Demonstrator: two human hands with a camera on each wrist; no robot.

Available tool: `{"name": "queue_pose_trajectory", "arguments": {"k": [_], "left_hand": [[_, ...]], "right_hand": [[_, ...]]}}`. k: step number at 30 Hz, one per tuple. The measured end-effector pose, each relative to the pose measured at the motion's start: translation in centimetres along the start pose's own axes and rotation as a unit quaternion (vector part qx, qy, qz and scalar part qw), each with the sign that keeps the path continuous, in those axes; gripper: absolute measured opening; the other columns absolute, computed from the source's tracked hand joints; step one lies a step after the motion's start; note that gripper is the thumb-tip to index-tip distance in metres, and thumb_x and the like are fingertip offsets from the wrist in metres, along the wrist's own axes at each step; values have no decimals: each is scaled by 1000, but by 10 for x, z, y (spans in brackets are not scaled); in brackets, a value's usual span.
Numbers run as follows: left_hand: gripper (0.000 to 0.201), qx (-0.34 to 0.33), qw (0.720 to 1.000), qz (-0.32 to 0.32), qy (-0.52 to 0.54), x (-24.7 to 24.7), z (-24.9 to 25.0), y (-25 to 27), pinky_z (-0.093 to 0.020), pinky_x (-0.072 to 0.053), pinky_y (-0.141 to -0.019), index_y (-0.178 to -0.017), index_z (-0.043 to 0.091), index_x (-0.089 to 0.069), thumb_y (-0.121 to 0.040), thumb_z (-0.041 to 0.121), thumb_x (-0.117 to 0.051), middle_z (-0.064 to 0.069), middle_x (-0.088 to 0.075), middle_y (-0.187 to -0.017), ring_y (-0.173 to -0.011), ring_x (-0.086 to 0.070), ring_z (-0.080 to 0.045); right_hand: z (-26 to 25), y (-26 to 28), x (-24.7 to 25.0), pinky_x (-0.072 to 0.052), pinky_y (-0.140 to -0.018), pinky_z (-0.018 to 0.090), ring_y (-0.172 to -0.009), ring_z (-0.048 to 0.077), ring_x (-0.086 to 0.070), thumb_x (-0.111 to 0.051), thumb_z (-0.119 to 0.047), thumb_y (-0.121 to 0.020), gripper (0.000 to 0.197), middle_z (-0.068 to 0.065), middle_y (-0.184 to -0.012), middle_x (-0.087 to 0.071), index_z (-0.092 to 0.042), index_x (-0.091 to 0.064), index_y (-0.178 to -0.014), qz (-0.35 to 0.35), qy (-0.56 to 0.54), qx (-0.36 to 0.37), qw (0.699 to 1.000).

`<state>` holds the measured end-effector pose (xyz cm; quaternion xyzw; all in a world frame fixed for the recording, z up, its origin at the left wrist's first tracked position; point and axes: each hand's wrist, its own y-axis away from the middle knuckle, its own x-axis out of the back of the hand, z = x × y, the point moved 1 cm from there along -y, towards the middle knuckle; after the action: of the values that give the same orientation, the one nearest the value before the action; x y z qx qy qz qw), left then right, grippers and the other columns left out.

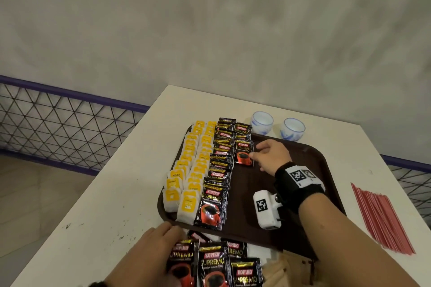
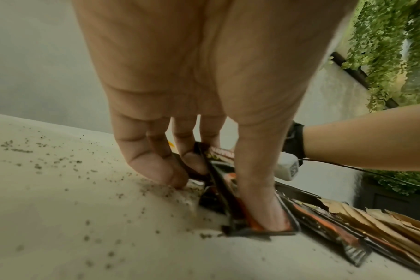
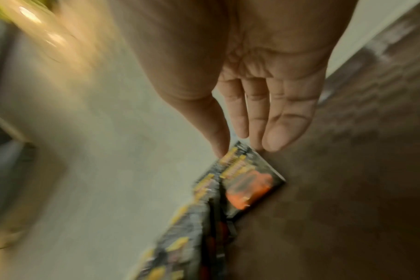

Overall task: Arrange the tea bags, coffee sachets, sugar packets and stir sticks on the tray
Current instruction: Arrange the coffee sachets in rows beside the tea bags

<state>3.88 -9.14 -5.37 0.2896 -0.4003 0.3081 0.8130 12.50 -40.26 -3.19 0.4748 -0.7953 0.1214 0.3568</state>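
Right hand [image 1: 270, 156], fingers straight, touches a coffee sachet [image 1: 244, 153] lying flat on the brown tray [image 1: 326, 170] beside the sachet rows – left hand [image 2: 180, 106] pinches another sachet [image 2: 228, 189] off the bench [image 1: 116, 193] pile

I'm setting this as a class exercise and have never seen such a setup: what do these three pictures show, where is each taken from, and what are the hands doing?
No machine: a person works bare-handed, wearing three cameras. The head view looks down on a white table. The brown tray holds yellow tea bags and black coffee sachets. Red stir sticks and two cups lie off the tray. The right hand, also seen from its wrist camera, touches a coffee sachet on the tray with straight fingers. The left wrist view shows the left hand pinching a loose sachet off the table.
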Motion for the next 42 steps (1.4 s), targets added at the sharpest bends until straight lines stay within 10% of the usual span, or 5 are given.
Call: {"name": "queue_pose_trajectory", "arguments": {"k": [11,24,30,35,42], "left_hand": [[40,-32,958,55,279,41,40,12,-28,-56,-68,-99,40,-56,-80,8,-71,0,-69,-90,-79,-67,-13],[113,-53,998,-39,6,15,36,18,-20,-33,-105,-137,39,-31,-41,97,-24,23,-34,-137,-126,-38,-5],[80,-51,989,-31,-138,-11,34,-2,-34,-35,-109,-141,34,-27,-72,73,-23,8,-36,-141,-129,-38,-15],[43,14,986,-71,-153,-26,18,-10,-20,-54,-41,-92,44,-49,-64,65,-24,18,-61,-76,-58,-65,-10],[39,-34,993,-17,-110,-22,24,-10,-27,-38,-102,-124,27,-41,-91,46,-50,6,-42,-127,-119,-43,-13]], "right_hand": [[-21,188,18,-51,-72,32,-75,12,-59,-76,-28,-78,27,-2,-90,-69,-22,-67,-103,-331,-98,171,923],[33,99,43,-59,-73,44,-60,16,-64,-63,1,-87,5,12,-87,-64,-2,-63,-90,-53,-157,16,986],[18,29,19,-54,-57,27,-58,17,-58,-64,7,-84,23,9,-77,-61,-14,-55,-77,-29,-117,-71,990],[16,0,-2,-54,-59,33,-58,22,-60,-71,7,-77,26,17,-87,-66,-13,-56,-78,-25,-109,-130,985],[7,-7,-14,-57,-56,31,-57,20,-61,-70,5,-79,25,16,-93,-71,-15,-55,-79,13,-111,-124,986]]}}
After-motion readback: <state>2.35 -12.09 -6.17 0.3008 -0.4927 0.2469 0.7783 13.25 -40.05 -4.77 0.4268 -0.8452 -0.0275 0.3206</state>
